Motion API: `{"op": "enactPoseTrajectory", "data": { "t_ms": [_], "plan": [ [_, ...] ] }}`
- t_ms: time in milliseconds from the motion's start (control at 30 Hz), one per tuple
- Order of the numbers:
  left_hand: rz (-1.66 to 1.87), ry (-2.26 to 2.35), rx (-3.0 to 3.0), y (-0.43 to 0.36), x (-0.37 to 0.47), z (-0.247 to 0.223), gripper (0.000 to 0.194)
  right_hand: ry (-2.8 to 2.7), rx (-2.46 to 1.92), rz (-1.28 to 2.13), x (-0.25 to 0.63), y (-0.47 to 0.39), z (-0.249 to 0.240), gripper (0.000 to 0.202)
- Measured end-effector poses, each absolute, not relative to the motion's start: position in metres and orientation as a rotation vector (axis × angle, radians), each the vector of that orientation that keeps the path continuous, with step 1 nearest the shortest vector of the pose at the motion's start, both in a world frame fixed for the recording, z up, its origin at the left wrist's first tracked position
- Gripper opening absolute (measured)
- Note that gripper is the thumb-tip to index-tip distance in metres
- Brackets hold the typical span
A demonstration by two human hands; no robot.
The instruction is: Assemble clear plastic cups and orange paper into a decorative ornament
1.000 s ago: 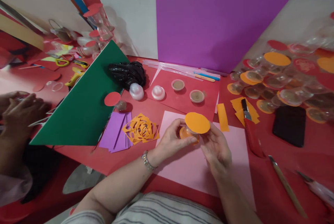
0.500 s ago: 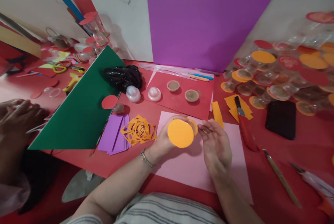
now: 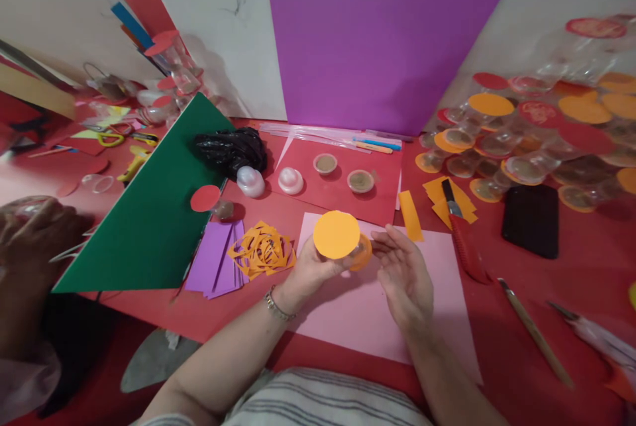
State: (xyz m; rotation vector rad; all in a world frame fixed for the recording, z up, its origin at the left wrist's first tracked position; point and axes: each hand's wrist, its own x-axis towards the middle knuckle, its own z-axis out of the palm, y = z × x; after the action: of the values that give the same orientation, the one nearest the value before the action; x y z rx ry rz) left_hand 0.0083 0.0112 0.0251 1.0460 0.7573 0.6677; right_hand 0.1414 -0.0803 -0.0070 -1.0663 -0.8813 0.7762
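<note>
One near disc (image 3: 336, 232) and one far disc (image 3: 364, 255), both orange, cap the hourglass (image 3: 348, 244), which I see just below the centre of the frame, held over the pink sheet (image 3: 377, 313). From here I read the left grip (image 3: 313, 275) as grasping the hourglass, thumb below the near disc. The right grip (image 3: 407, 277) is released, fingers loosely spread, tips just beside the far disc; I can't tell whether they touch. A second ago both grips were about the hourglass, and it stood more upright. Half a second ago the far disc showed at the upper right of the near one; now it peeks out at the lower right. My view has also drifted, sliding everything a little leftward. The long axis now runs from upper left to lower right, receding from me and strongly foreshortened; the near disc faces my camera almost squarely. Left of centre in the frame, the orange cutouts (image 3: 263, 249) lie by the purple cards (image 3: 213, 260) on the red surface (image 3: 591, 273).
</note>
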Motion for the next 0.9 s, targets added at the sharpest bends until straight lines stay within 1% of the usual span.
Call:
{"op": "enactPoseTrajectory", "data": {
  "t_ms": [133, 300, 367, 533, 667, 833, 900],
  "plan": [
    [0.692, 0.809, 1.084, 0.009, 0.006, 0.021, 0.068, -0.888, -1.148, 0.759, 0.143, -0.079, -0.013, 0.049],
    [0.865, 0.894, 1.448, 0.015, 0.004, 0.010, 0.047, -0.866, -1.282, 0.792, 0.146, -0.077, -0.019, 0.046],
    [0.911, 0.910, 1.599, 0.018, 0.003, 0.008, 0.043, -0.860, -1.293, 0.832, 0.147, -0.077, -0.020, 0.043],
    [0.952, 0.950, 1.761, 0.017, 0.005, 0.006, 0.038, -0.881, -1.386, 0.868, 0.148, -0.078, -0.018, 0.039],
    [0.909, 0.938, 1.827, 0.014, 0.008, 0.005, 0.034, -0.862, -1.336, 0.927, 0.146, -0.076, -0.016, 0.044],
    [0.896, 0.802, 1.907, 0.011, 0.010, 0.002, 0.035, -0.897, -1.315, 0.833, 0.145, -0.073, -0.011, 0.053],
    [0.867, 0.773, 1.921, 0.009, 0.010, 0.002, 0.036, -0.935, -1.355, 0.802, 0.145, -0.073, -0.009, 0.048]
  ]
}}
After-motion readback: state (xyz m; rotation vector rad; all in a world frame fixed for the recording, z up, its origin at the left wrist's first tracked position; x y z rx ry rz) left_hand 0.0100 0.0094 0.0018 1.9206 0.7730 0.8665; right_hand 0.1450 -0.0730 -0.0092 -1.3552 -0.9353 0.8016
